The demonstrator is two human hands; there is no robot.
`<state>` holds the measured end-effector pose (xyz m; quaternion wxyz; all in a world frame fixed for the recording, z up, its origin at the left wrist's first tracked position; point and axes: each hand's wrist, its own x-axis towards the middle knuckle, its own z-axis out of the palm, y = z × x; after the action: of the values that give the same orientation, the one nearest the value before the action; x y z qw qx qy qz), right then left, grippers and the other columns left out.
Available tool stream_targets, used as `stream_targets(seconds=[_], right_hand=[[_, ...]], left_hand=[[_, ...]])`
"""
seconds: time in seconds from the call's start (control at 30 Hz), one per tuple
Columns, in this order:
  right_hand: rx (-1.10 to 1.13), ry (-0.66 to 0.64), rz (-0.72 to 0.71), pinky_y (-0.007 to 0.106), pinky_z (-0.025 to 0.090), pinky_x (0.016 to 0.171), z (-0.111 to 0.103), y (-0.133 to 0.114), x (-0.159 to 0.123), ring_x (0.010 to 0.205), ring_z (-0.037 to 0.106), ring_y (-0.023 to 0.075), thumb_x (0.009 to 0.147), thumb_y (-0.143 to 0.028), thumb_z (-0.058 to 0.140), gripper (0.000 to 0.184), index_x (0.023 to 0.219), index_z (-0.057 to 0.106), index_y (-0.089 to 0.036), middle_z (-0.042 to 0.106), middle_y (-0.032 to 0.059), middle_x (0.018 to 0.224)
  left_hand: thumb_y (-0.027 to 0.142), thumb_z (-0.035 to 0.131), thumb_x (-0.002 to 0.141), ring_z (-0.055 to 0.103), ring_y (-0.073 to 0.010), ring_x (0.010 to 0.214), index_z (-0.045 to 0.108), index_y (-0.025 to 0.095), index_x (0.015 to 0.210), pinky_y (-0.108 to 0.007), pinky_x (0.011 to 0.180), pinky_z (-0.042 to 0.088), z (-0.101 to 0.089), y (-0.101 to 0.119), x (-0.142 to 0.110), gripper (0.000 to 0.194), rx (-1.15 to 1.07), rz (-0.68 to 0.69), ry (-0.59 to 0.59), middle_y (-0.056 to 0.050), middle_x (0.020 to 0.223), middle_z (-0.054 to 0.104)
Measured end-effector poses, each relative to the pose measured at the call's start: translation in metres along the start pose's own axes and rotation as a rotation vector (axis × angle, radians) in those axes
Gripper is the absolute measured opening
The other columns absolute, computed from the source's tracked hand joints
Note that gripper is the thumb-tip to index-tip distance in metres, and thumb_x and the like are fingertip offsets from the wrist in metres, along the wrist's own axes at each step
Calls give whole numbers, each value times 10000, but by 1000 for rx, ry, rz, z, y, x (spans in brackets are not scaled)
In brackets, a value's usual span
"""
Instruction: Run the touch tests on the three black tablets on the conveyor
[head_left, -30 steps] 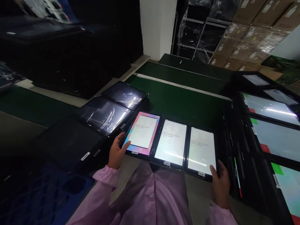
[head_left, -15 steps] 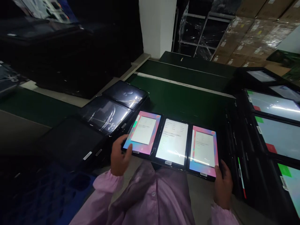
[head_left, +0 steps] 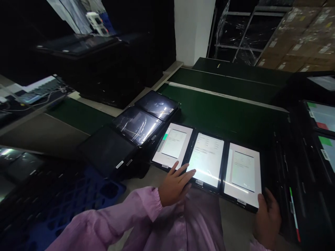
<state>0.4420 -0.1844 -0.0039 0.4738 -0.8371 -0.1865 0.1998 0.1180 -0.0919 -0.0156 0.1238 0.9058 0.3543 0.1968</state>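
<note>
Three lit tablets in black frames lie side by side at the table's front edge: a left tablet (head_left: 172, 144), a middle tablet (head_left: 206, 157) and a right tablet (head_left: 243, 174). Each shows a page of text, and a small white label sits on its lower frame. My left hand (head_left: 175, 183) is open, fingers spread over the lower edges of the left and middle tablets, fingertips over the middle screen's lower left corner. By the lower right corner of the right tablet is my right hand (head_left: 268, 212), its thumb at the edge and its bent fingers apart.
Dark-screened tablets (head_left: 138, 123) lie to the left. Stacked tablets (head_left: 324, 118) with pale screens stand on the right. A green work surface (head_left: 222, 101) stretches behind the row. A blue plastic crate (head_left: 86, 195) is at lower left, cartons (head_left: 295, 52) at the back right.
My left hand has left the left tablet's outer edge and moved right, over the lower screens. Pink-and-blue backgrounds on the outer tablets have turned pale. The view has shifted left.
</note>
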Motion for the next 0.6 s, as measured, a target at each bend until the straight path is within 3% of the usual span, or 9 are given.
stream_targets(seconds=[0.3, 0.47, 0.6], right_hand=[[23, -19, -24, 571, 406, 1130, -1, 15, 5, 1305, 548, 398, 865, -684, 641, 788, 1490, 579, -208, 612, 133, 1423], [26, -34, -74, 572, 399, 1139, -2, 19, 7, 1331, 531, 404, 853, -727, 635, 843, 1484, 572, -171, 595, 149, 1445], [-101, -67, -202, 603, 343, 1181, -10, 15, 2, 1407, 461, 433, 852, -779, 599, 915, 1520, 526, -158, 515, 164, 1534]], left_hand=[[238, 495, 1048, 395, -252, 1543, 417, 180, 1573, -515, 1353, 45, 6, 5, 5, 534, 28, -11, 31, -47, 1530, 606], [219, 495, 1042, 355, -262, 1568, 417, 185, 1556, -573, 1339, 163, 2, 10, 5, 522, -2, -22, 16, -67, 1547, 585], [226, 477, 1048, 333, -280, 1579, 304, 191, 1616, -612, 1315, 234, -10, 16, 5, 594, -41, -52, 5, -100, 1594, 527]])
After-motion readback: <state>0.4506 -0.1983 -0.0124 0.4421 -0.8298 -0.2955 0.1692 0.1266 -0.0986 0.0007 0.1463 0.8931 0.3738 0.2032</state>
